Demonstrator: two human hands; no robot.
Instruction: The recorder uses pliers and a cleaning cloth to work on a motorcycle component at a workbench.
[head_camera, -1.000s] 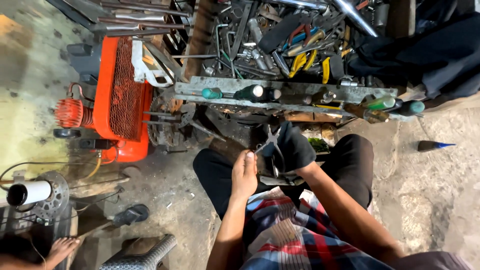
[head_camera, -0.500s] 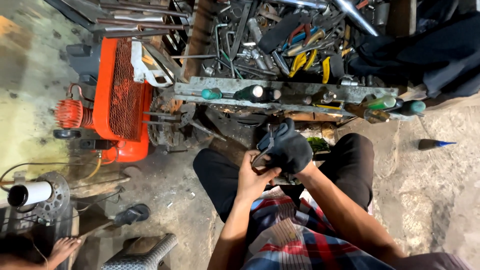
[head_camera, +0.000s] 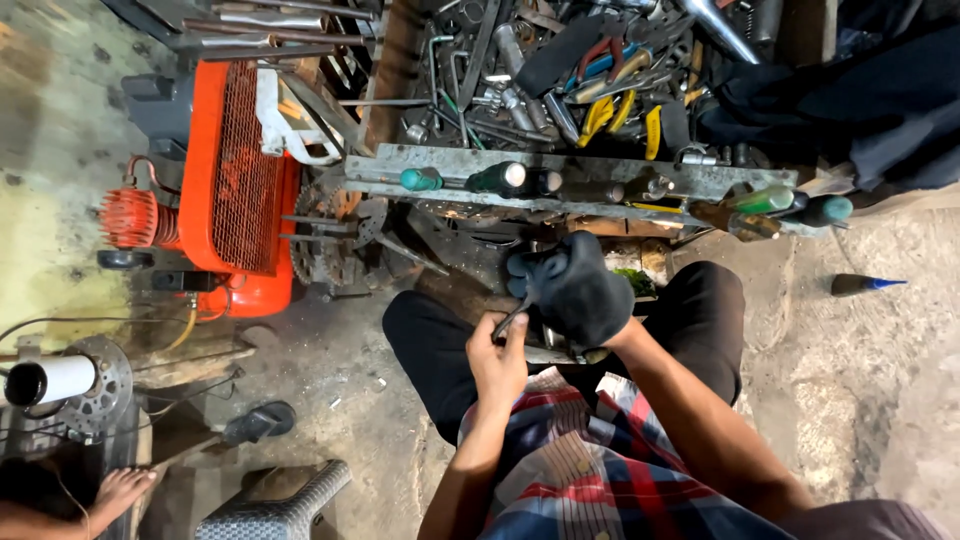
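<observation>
Bare left hand (head_camera: 497, 362) pinches a slim metal tool (head_camera: 512, 318); right hand (head_camera: 580, 290) wears a black knit glove (head_camera: 590, 300), curled

The right hand (head_camera: 575, 295) is wholly inside a dark glove (head_camera: 585, 285), so its fingers cannot be made out. Only a short grey metal sliver (head_camera: 510, 322) shows between the glove and the bare left hand (head_camera: 497, 360); what it belongs to is hidden, perhaps a thin tool. Both elbows run off the bottom edge. At the lower left, another person's bare foot (head_camera: 118, 492) is cut by the frame. The tool heap (head_camera: 560, 70) at the top is too cluttered to sort out
</observation>
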